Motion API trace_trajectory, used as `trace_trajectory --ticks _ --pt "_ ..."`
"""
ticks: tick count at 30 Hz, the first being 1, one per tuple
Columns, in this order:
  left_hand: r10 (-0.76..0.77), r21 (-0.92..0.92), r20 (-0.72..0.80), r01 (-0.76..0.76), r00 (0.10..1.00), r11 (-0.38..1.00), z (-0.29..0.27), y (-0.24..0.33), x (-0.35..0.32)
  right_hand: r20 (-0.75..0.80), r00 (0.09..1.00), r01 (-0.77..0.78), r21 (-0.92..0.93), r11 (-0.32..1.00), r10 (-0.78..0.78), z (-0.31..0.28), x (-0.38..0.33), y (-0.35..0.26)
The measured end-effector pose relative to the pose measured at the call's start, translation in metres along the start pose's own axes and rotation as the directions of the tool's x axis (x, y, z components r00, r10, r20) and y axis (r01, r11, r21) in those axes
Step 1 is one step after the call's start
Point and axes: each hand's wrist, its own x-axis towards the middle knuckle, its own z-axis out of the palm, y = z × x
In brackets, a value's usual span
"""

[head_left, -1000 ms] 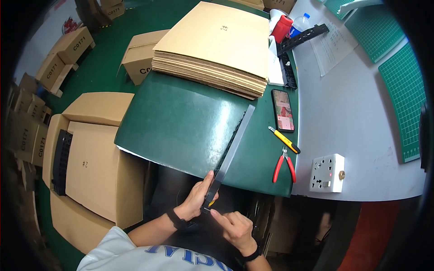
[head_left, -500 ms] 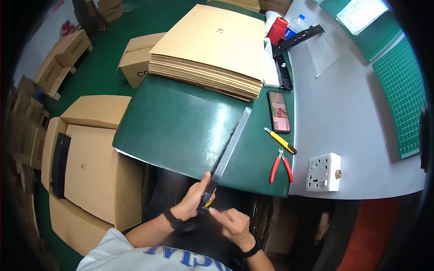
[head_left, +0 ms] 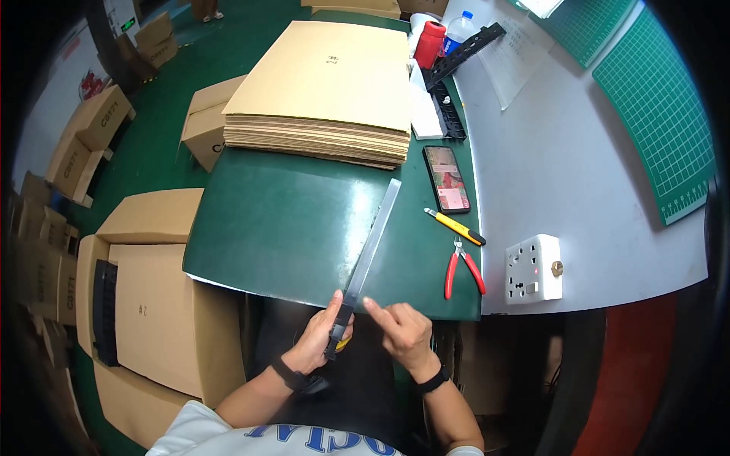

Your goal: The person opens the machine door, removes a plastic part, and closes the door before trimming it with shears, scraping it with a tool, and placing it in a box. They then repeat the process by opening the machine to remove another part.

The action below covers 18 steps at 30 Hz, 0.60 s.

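Note:
My left hand (head_left: 313, 338) grips the near end of a long, narrow dark plastic strip (head_left: 370, 245) with a shiny side face. The strip points away from me over the table's front edge, tilted to the right. Something small and yellow (head_left: 345, 343) shows beside the fingers of that hand; its kind is hidden. My right hand (head_left: 407, 334) is just right of the strip, one finger stretched toward its side, at or close to touching it. The other fingers are curled in, and whatever they may hold is hidden.
A tall stack of cardboard sheets (head_left: 323, 76) lies on the green table (head_left: 274, 220). To the right are a phone (head_left: 447, 179), a yellow utility knife (head_left: 456, 226), red-handled nippers (head_left: 461, 270) and a white socket box (head_left: 532, 267). An open carton (head_left: 156, 311) with another black part (head_left: 106, 311) stands left.
My right hand has moved forward along the strip, away from its near end. The strip and my left hand are slightly farther left in view, which has itself shifted.

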Motion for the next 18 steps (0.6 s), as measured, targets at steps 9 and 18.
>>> trace_trajectory --ticks 9,18 --pt "-0.014 0.01 -0.016 0.014 1.0 1.0 -0.004 -0.001 0.001 0.045 0.999 -0.003 0.153 0.988 -0.004 0.006 -0.026 -0.023" --pt "-0.046 0.075 0.071 0.041 0.996 0.996 -0.017 -0.005 -0.01 -0.041 0.997 -0.068 0.05 0.996 0.07 0.006 0.002 0.011"
